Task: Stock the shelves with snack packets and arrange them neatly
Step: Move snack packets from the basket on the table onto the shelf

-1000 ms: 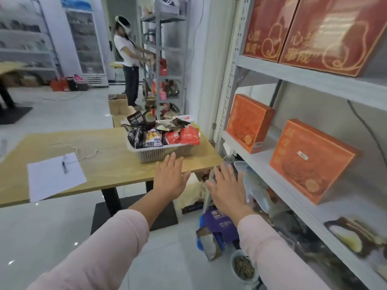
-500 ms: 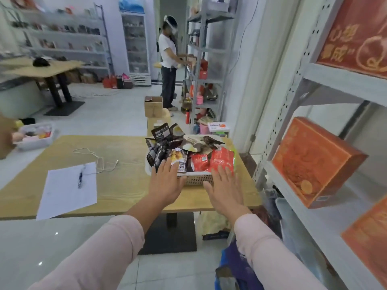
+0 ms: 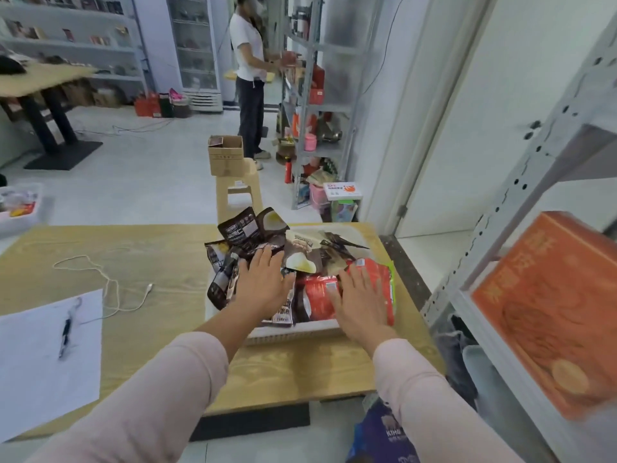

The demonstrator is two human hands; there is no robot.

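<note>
A white basket (image 3: 293, 332) heaped with snack packets stands on the wooden table (image 3: 160, 262). Dark brown packets (image 3: 243, 230) fill its left and back, red packets (image 3: 320, 295) its right. My left hand (image 3: 263, 282) lies flat with straight fingers over the dark packets. My right hand (image 3: 362, 302) is spread over the red packets. Neither hand grips anything. The grey metal shelf (image 3: 521, 202) stands at the right with an orange box (image 3: 547, 305) on it.
A sheet of paper (image 3: 43, 355) with a pen (image 3: 65, 332) and a white cable (image 3: 110, 282) lie on the table's left. Behind the table are a stool (image 3: 237, 188) bearing a cardboard box (image 3: 225, 153), a person (image 3: 250, 75) at another shelf, and a purple bag (image 3: 384, 432) on the floor.
Both hands have reached forward from the table's near edge to over the basket's packets. The view has swung left, away from the shelf and toward the table.
</note>
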